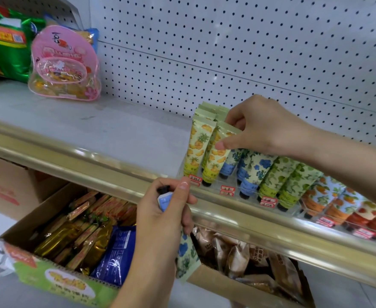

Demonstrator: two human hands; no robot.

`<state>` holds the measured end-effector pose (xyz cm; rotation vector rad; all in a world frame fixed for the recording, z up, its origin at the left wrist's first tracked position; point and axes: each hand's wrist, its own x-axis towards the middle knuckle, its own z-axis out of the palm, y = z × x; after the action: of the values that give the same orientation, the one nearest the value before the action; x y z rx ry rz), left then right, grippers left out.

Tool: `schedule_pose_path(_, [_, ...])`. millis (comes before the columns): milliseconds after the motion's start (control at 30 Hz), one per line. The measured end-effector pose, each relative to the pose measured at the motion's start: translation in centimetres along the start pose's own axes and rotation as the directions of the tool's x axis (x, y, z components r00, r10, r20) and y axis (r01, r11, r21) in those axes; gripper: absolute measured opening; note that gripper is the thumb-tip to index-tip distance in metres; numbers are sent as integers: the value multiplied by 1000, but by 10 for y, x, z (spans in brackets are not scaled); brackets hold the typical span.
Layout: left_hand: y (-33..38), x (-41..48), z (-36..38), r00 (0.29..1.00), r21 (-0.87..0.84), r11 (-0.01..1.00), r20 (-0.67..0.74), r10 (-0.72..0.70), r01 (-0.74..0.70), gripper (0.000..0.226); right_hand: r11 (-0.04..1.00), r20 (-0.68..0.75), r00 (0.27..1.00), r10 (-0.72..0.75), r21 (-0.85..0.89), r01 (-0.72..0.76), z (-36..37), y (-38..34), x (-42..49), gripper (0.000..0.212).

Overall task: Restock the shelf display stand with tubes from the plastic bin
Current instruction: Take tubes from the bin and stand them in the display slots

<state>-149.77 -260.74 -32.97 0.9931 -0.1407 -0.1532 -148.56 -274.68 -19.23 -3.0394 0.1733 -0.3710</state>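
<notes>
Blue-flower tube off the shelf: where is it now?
Head view, bottom centre: the left hand grips the tube cap up before the gold shelf edge, above snack boxes.

Blue-flower tube (186,256) in my left hand (167,210): smooth soft plastic, satin sheen, cap black plastic. Pineapple tube (213,161) pinched by my right hand (265,127): same printed plastic, flat crimped top. Display stand (229,180), 4 o'clock: clear hard plastic, shiny. Shelf (93,121): matt grey-white, faintly scuffed. Shelf edge strip (93,161): glossy gold, metallic look. Pegboard (227,52), 1 o'clock: matt white, perforated. Pink pouch (64,65), 10 o'clock: glossy clear plastic. Cardboard box (33,216), 7 o'clock: matt brown; wrappers (58,238) inside shiny foil.
</notes>
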Motion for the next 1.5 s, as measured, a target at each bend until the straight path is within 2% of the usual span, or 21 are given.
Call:
schedule_pose_path(233, [0,0,2,1000,-9,1000,-7,-11,11,20,1000,10,1000,3,21,-4,4,3,-1,58])
schedule_pose_path(400, [-2,1,2,999,-20,999,-10,-31,31,16,1000,19,1000,12,29,-13,7,7,-1,47])
schedule_pose_path(600, [-4,2,3,999,-35,998,-1,-44,44,19,1000,-6,1000,-3,11,3,6,11,-1,59])
schedule_pose_path(667, [-4,3,5,999,-49,998,3,-46,46,20,1000,-10,1000,-13,15,13,2,11,-3,54])
schedule_pose_path(767, [-3,3,8,997,-128,989,5,-75,75,25,998,-38,999,-34,55,36,-10,14,-10,35])
schedule_pose_path(867, [2,1,10,991,-312,940,32,-133,137,24,995,-141,988,-58,73,69,-24,16,-30,20])
schedule_pose_path(933, [7,-1,12,986,-449,878,57,-156,165,24,984,-163,984,-67,154,92,-26,11,-54,16])
schedule_pose_path(1033, [13,-2,13,982,-608,771,124,-141,187,22,938,-87,993,-84,329,108,-7,0,-91,21])
schedule_pose_path(1100, [15,-4,16,971,-660,716,213,-111,226,14,934,-17,997,-79,347,80,10,-8,-109,28])
schedule_pose_path(1233, [10,-9,20,939,-675,676,335,-76,295,6,937,82,996,22,346,-49,29,-13,-122,37])
schedule_pose_path(1300, [9,-10,21,934,-677,672,351,-62,299,6,863,155,985,81,483,-147,32,-13,-122,33])
schedule_pose_path(1367, [8,-10,23,927,-648,702,373,-45,295,7,677,273,954,122,680,-281,29,-14,-121,27])
schedule_pose_path(1433, [7,-8,24,930,-530,813,365,-37,240,15,556,334,925,182,741,-377,22,-12,-122,28])
schedule_pose_path(1500, [4,-7,26,949,-291,949,314,-28,124,23,525,293,922,253,759,-385,13,-7,-123,28])
